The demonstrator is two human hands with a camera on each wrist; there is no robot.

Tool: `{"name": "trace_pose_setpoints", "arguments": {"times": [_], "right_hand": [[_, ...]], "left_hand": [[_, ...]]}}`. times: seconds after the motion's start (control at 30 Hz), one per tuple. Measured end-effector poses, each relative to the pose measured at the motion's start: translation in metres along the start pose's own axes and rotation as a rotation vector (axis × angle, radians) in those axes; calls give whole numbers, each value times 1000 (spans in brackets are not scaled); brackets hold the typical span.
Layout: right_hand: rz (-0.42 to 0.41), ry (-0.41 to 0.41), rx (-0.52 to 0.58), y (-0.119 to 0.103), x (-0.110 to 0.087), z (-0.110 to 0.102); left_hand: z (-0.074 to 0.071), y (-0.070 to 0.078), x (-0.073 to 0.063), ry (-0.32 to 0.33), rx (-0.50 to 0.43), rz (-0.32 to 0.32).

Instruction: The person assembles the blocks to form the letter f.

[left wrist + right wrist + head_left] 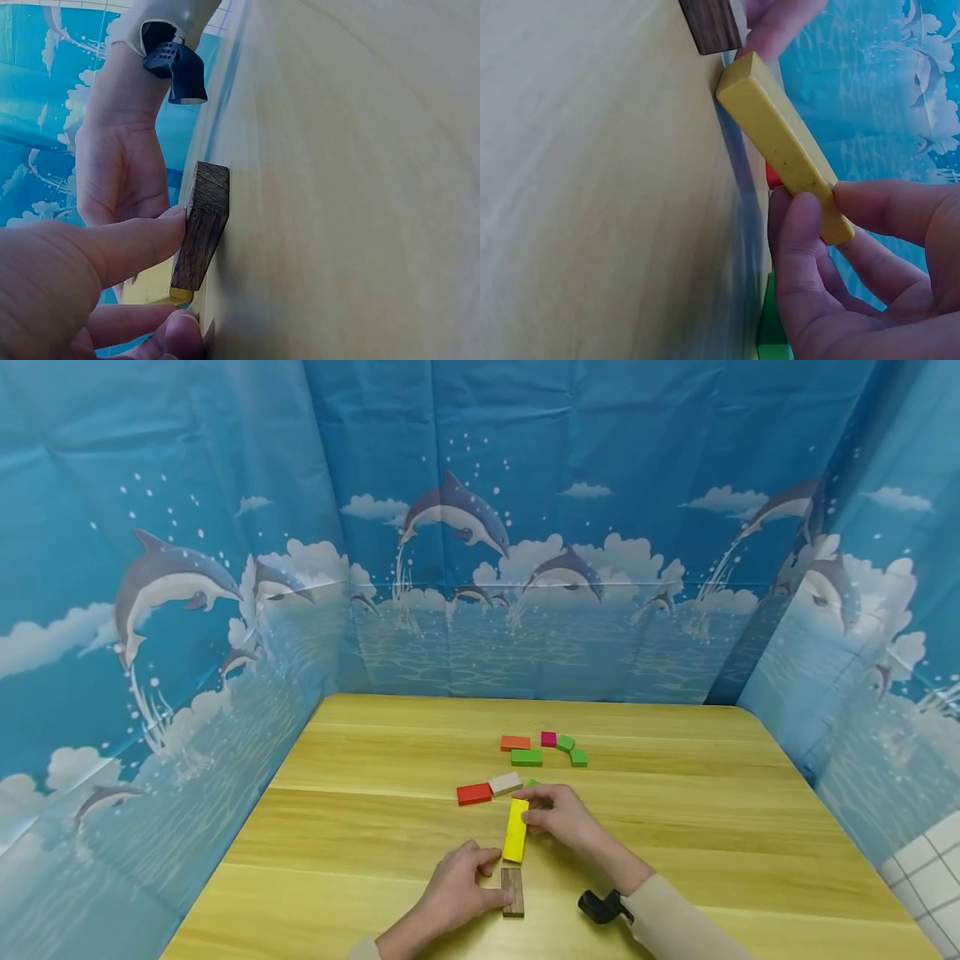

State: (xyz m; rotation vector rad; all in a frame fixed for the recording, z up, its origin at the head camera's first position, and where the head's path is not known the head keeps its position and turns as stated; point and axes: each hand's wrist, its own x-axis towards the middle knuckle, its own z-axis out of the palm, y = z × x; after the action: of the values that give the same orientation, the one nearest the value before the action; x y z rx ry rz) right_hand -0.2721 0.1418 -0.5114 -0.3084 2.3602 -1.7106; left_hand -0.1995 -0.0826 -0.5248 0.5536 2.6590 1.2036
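My right hand (564, 814) pinches a long yellow block (516, 832) near its far end, between thumb and fingers. In the right wrist view the yellow block (780, 135) slants, its gripped end held off the tabletop and its other end low by the brown block. The dark brown wood-grain block (512, 892) lies just in front of it, nearer me. My left hand (463, 885) rests its outstretched thumb on the brown block (202, 225), while its other fingers lie beside the yellow block's near end.
Beyond my hands lie a red block (474, 794), a whitish block (506, 783) and a partly hidden green one. Farther back are an orange block (515, 742), a magenta block (548, 739) and several green blocks (527, 758). Dolphin-print curtains (525, 643) surround the wooden table (360, 827).
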Motion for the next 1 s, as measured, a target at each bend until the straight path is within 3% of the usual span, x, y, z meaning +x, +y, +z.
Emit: {"name": "trace_pose_setpoints", "arguments": {"times": [0.43,0.73,1.0], "right_hand": [[-36,-99,-94,2,-3,9],[-82,-124,-346,-2,-9,13],[-79,-151,-364,-5,-18,14]], "left_hand": [[0,-2,-2,5,-20,11],[-2,-2,-2,-2,-28,9],[-3,-1,-2,-13,-37,2]]}}
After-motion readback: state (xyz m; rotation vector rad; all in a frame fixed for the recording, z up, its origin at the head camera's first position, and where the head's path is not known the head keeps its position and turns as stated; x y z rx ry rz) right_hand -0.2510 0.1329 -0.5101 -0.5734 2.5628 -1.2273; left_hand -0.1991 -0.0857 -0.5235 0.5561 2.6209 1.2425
